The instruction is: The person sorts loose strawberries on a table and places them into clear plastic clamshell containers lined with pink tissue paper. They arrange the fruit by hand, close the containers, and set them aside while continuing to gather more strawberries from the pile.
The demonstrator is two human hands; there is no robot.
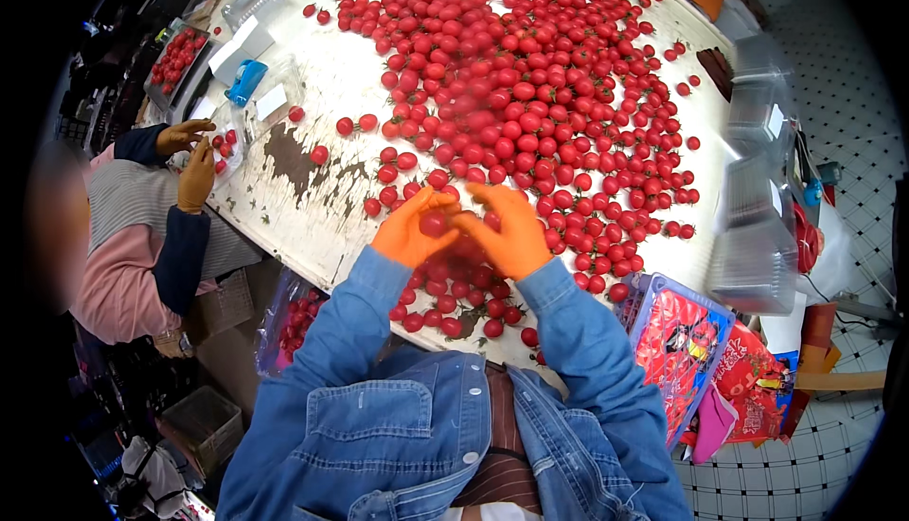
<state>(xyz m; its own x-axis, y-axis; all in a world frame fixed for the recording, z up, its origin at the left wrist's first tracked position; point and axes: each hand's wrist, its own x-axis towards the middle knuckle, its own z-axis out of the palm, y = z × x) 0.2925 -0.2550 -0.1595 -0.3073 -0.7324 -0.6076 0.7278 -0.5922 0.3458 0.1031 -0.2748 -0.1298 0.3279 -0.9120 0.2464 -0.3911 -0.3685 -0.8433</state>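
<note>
Both my hands wear orange gloves and hover close together over the near part of a pile of cherry tomatoes (pixel 525 87). My left hand (pixel 405 233) curls its fingers and thumb around one cherry tomato (pixel 433 223). Facing it, my right hand (pixel 513 237) has bent fingers, with its thumb pointing toward the left hand. Another tomato (pixel 491 220) shows between those fingers and thumb; whether it is gripped or lies behind them is unclear. Beneath my hands, more tomatoes (pixel 446 303) reach toward the table's near edge, some blurred. The worn white table (pixel 327 80) bears the pile.
At left, a co-worker's gloved hands (pixel 195 176) are at a clear container of tomatoes. A blue tape dispenser (pixel 246 82) and a filled tray (pixel 177 59) stand beyond. Stacked clear plastic containers (pixel 753 258) line the right edge. A purple basket (pixel 678 350) is by my right arm.
</note>
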